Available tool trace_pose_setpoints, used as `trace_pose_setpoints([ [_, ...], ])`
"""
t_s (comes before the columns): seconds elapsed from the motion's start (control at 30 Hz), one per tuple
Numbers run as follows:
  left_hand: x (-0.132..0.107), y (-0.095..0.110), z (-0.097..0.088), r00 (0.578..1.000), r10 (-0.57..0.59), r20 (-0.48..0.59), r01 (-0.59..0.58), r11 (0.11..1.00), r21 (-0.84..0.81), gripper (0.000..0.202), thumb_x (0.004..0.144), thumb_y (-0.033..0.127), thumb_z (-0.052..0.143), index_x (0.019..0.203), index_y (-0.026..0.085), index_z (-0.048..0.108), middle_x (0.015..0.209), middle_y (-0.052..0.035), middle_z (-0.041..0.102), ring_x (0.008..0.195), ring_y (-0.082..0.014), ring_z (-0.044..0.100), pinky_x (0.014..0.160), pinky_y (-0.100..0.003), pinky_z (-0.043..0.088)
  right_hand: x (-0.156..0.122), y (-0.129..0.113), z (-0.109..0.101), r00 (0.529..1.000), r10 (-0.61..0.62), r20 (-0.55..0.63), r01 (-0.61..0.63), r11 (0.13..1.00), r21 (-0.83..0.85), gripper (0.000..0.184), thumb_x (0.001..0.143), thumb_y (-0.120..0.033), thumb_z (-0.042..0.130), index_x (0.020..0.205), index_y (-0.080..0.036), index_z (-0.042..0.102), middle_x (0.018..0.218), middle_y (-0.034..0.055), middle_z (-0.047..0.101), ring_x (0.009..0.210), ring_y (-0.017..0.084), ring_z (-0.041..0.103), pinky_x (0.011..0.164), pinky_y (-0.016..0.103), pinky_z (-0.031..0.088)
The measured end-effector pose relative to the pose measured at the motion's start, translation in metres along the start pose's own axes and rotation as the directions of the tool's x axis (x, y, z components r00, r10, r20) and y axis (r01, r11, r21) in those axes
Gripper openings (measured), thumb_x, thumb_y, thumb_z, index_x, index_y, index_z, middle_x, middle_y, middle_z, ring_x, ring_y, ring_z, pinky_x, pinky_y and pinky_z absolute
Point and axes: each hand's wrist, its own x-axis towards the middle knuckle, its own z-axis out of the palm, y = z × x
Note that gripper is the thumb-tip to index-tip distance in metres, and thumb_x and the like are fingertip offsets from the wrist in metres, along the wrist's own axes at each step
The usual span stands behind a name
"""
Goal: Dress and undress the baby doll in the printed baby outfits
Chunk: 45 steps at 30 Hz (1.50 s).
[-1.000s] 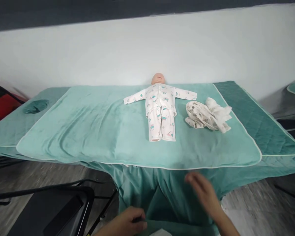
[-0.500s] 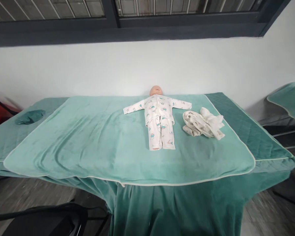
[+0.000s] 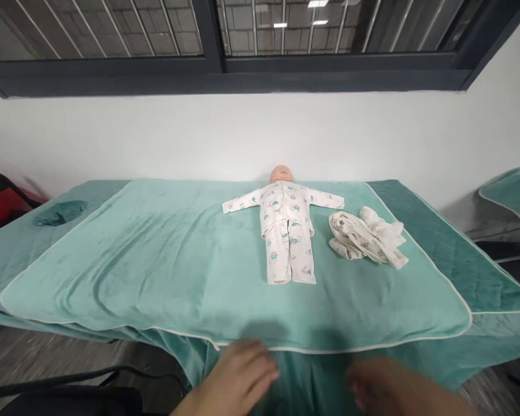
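left hand (image 3: 241, 374) empty, loosely bent; right hand (image 3: 387, 386) blurred, can't tell grip; pajamas (image 3: 285, 208) on doll (image 3: 281, 173): print too small to read.

White wall (image 3: 177, 136) below barred window (image 3: 219, 46)

A dark-framed window (image 3: 218, 43) with slanting metal bars (image 3: 254, 26) spans the white wall (image 3: 199, 138) — bright reflections (image 3: 318, 3) dot its right side. A red-and-black item (image 3: 2, 208) sits far left, a black chair (image 3: 78, 401) lower left on grey flooring (image 3: 26, 349) — and a green, pale-edged cover (image 3: 513, 190) hangs far right.
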Motion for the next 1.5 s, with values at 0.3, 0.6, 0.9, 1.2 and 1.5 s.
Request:
trace_pose_setpoints([
  [0.3, 0.206, -0.015, -0.134, 0.599, -0.004, -0.801, -0.135, 0.985, -0.106, 0.021, 0.099, 0.03, 0.049, 0.104, 0.021, 0.067, 0.109, -0.0052, 0.071, 0.103, -0.0168, 0.065, 0.09, -0.03, 0.051, 0.214, -0.063, -0.102, 0.848, -0.311, -0.428, 0.433, 0.874, 0.222, 0.027, 0.095, -0.044, 0.061, 0.105, -0.022, 0.071, 0.107, 0.0058, 0.071, 0.1, 0.022, 0.064, 0.088, 0.036, 0.05],
  [0.6, 0.347, -0.075, -0.197, 0.648, -0.097, -0.755, 0.015, 0.993, -0.114, 0.033, 0.097, 0.023, 0.048, 0.124, 0.015, 0.065, 0.129, -0.0098, 0.069, 0.122, -0.0215, 0.062, 0.11, -0.037, 0.046, 0.394, -0.044, -0.139, 0.583, -0.154, -0.797, 0.478, 0.859, 0.183, 0.024, 0.087, -0.035, 0.058, 0.103, -0.02, 0.067, 0.111, 0.0067, 0.069, 0.107, 0.022, 0.062, 0.099, 0.04, 0.049],
  [0.9, 0.359, -0.085, -0.195, 0.696, -0.039, -0.717, 0.101, 0.994, 0.044, 0.039, 0.103, 0.025, 0.038, 0.13, 0.023, 0.066, 0.142, -0.0024, 0.063, 0.135, -0.0211, 0.053, 0.118, -0.04, 0.04, 0.407, -0.019, -0.13, 0.742, -0.218, -0.634, 0.469, 0.845, 0.258, 0.041, 0.092, -0.044, 0.061, 0.128, -0.024, 0.063, 0.138, 0.0063, 0.059, 0.125, 0.021, 0.055, 0.11, 0.041, 0.043],
  [1.2, 0.36, -0.084, -0.196, 0.715, -0.1, -0.692, 0.146, 0.989, 0.007, 0.042, 0.104, 0.029, 0.036, 0.137, 0.022, 0.06, 0.149, -0.0041, 0.057, 0.14, -0.0222, 0.048, 0.121, -0.043, 0.036, 0.405, -0.024, -0.133, 0.726, -0.282, -0.627, 0.47, 0.869, 0.153, 0.039, 0.094, -0.043, 0.058, 0.128, -0.026, 0.064, 0.141, 0.0052, 0.058, 0.133, 0.023, 0.051, 0.115, 0.045, 0.04],
  [1.5, 0.36, -0.085, -0.196, 0.709, -0.133, -0.692, 0.146, 0.989, -0.04, 0.039, 0.102, 0.03, 0.04, 0.134, 0.024, 0.062, 0.148, -0.003, 0.057, 0.14, -0.0232, 0.048, 0.121, -0.044, 0.035, 0.404, -0.024, -0.134, 0.723, -0.349, -0.596, 0.46, 0.887, 0.039, 0.044, 0.097, -0.043, 0.055, 0.138, -0.027, 0.06, 0.144, 0.0055, 0.056, 0.137, 0.024, 0.046, 0.119, 0.045, 0.036],
])
